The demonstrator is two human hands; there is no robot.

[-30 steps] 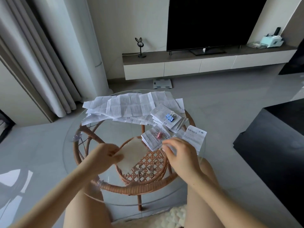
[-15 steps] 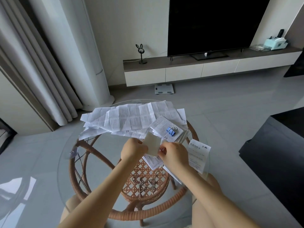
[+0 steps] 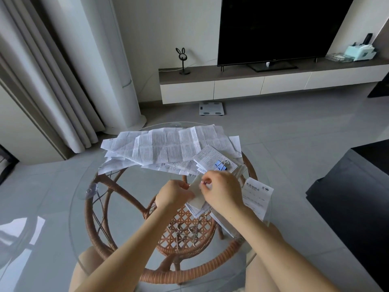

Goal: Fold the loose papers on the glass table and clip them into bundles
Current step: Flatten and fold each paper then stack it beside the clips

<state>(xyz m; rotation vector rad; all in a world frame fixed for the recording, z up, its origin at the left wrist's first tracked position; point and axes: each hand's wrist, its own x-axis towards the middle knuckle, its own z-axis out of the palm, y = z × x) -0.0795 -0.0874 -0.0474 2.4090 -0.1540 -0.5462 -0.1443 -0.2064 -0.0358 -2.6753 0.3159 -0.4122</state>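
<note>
Holding one folded off-white paper (image 3: 196, 194) between both hands, over the near right part of the round clear glass tabletop (image 3: 130, 186). The long axis runs roughly away from the person, short edges near and far, blank face toward the camera. Lifted or lying on the sheets below: cannot tell.

The left hand (image 3: 173, 197) has its fingers curled and pinches the paper's left edge. The right hand (image 3: 224, 193) has its fingers curled down over the upper right edge, gripping it. A small pink speck (image 3: 202, 182) shows at the right fingertips; clip or nail, cannot tell.

Counts:
- Two hands, one held paper.
- One stack of printed sheets (image 3: 197, 210) sits directly under the held paper, partly hidden.
- One folded printed bundle (image 3: 207, 158) lies just beyond the right hand, with one blue metal binder clip (image 3: 221, 165) on its near edge and the wire handles pointing far-right.
- One white leaflet with a printed heading (image 3: 256, 197) lies right of the right hand at the tabletop edge, long axis near-to-far.
- Unfolded loose printed papers (image 3: 166, 146) overlap across the far half, long axes mostly left-right. There are several; the exact number is unclear.

Under the glass, a woven rattan shelf (image 3: 168, 239) holds a few silver metal clips (image 3: 185, 229), number unclear. Beyond are a black television (image 3: 277, 28) and a white floor scale (image 3: 211, 108).
</note>
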